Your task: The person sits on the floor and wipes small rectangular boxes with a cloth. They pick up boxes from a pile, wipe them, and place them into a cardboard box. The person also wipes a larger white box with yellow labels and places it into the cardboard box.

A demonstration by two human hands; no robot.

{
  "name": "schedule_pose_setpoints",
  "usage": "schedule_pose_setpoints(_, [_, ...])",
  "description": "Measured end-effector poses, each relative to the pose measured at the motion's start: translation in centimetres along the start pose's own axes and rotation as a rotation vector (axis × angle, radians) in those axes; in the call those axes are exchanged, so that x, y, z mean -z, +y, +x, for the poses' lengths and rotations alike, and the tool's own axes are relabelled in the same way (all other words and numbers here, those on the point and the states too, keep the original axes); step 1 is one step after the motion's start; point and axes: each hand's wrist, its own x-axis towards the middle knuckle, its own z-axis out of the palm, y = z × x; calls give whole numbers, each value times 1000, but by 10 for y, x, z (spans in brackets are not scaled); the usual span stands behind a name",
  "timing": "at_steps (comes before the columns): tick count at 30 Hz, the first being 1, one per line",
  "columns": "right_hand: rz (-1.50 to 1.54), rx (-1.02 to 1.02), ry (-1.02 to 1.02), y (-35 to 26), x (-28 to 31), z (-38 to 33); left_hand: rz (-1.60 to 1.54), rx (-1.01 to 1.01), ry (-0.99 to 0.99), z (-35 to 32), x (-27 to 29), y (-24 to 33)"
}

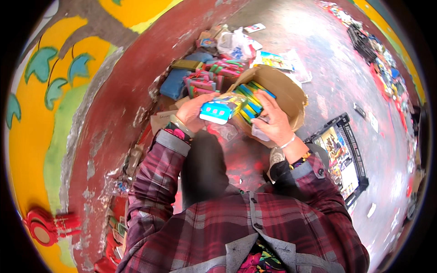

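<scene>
Head view: the left hand (193, 113) is closed around a flat, blue-and-white rectangular packet with a yellow end (223, 109), fingers curled over its near edge at about 9 o'clock of the packet. The packet is glossy card with pale window-like patches on its blue face. Its long axis runs from 8 o'clock to 2 o'clock, with the yellow end pointing toward 2 o'clock and into the mouth of an open brown cardboard box (284, 91). The right hand (273, 120) is half open, its fingers spread over a row of upright blue, green and yellow packets (252, 102) stacked in the box, touching their edges. At 11 o'clock of the box lie pink-and-green packets (205, 82) on the red floor (337, 82). A black plastic crate (350, 132) sits at 4 o'clock.
</scene>
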Motion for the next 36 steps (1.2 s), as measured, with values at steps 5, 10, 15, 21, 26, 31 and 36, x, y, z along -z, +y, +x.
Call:
schedule_pose_setpoints(5, [-32, 29, 63, 32, 10, -13, -49, 195, -94, 39, -43, -28])
schedule_pose_setpoints(10, [605, -380, 97, 44, 16, -17, 589, -312, 274, 54, -51, -49])
schedule_pose_setpoints(15, [488, -390, 187, 64, -12, -21, 672, -682, 11, 87, -40, -100])
schedule_pose_setpoints(21, [223, -292, 24, 41, -18, -15, 721, -662, 64, 88, -49, -94])
schedule_pose_setpoints(26, [526, -270, 11, 51, 6, -4, 711, -685, 164, 82, -48, -84])
schedule_pose_setpoints(31, [1003, -522, -9, 33, 28, 1, 777, -784, 198, 83, -50, -90])
schedule_pose_setpoints(36, [917, -500, 12, 15, 29, 1, 915, -733, 143, 84, -53, -95])
